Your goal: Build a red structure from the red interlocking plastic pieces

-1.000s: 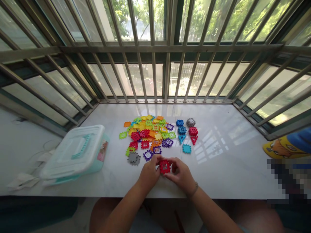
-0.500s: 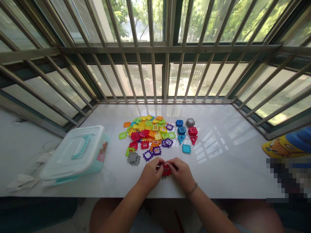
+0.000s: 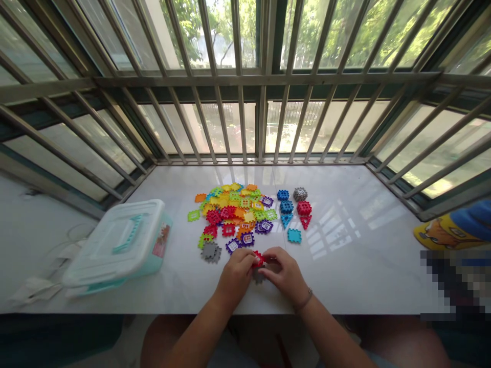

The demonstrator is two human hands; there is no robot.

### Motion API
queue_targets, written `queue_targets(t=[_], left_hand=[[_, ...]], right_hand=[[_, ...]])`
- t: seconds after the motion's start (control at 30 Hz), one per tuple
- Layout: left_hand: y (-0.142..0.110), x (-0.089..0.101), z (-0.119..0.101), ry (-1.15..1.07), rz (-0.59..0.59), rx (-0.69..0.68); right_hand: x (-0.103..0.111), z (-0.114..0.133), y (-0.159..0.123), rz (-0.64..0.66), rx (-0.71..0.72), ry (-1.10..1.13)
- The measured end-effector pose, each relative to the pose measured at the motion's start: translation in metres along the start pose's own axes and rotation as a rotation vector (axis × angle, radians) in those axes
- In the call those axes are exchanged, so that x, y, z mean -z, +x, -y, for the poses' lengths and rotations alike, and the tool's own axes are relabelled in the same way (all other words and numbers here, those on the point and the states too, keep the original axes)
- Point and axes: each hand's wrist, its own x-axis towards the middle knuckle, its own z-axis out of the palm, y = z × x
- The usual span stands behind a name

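Note:
Close to the table's front edge, my left hand (image 3: 238,270) is closed on a red interlocking building tile (image 3: 258,258), its fingers partly covering it. A grey notched tile (image 3: 259,277) shows just below the red one; whether the two are joined I cannot tell. My right hand (image 3: 283,272) curls at their right side, thumb and fingertips against the pieces, with a gap inside the curve of the fingers. Just beyond the hands lie purple window tiles (image 3: 247,238) and stacked grey tiles (image 3: 210,251).
A heap of colourful tiles (image 3: 230,202) spreads over the table's middle. Right of it stand blue blocks (image 3: 286,206), a red block (image 3: 304,208), a grey block (image 3: 300,193) and a light-blue tile (image 3: 294,235). A lidded box (image 3: 126,240) sits left, a yellow-blue container (image 3: 452,227) right. Window bars close the back.
The red tile has tilted and shifted slightly left, showing more of the grey tile beneath it. My right thumb and fingers have moved farther apart.

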Motion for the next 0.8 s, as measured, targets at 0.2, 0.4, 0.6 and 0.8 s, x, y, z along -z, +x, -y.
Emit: queue_targets(t=[0.2,0.4,0.6,0.8], left_hand=[[-0.003,0.0,-0.013,0.043,-0.028,-0.14],[-0.005,0.006,-0.01,0.028,0.007,-0.147],[-0.008,0.012,-0.005,-0.301,0.132,0.345],[-0.007,-0.008,-0.004,-0.686,0.242,0.687]], right_hand=[[-0.004,-0.003,-0.001,0.06,-0.058,0.042],[-0.003,-0.004,-0.003,0.01,-0.039,0.068],[-0.005,-0.004,-0.003,-0.01,-0.034,0.003],[-0.006,-0.005,-0.003,-0.008,0.006,-0.096]])
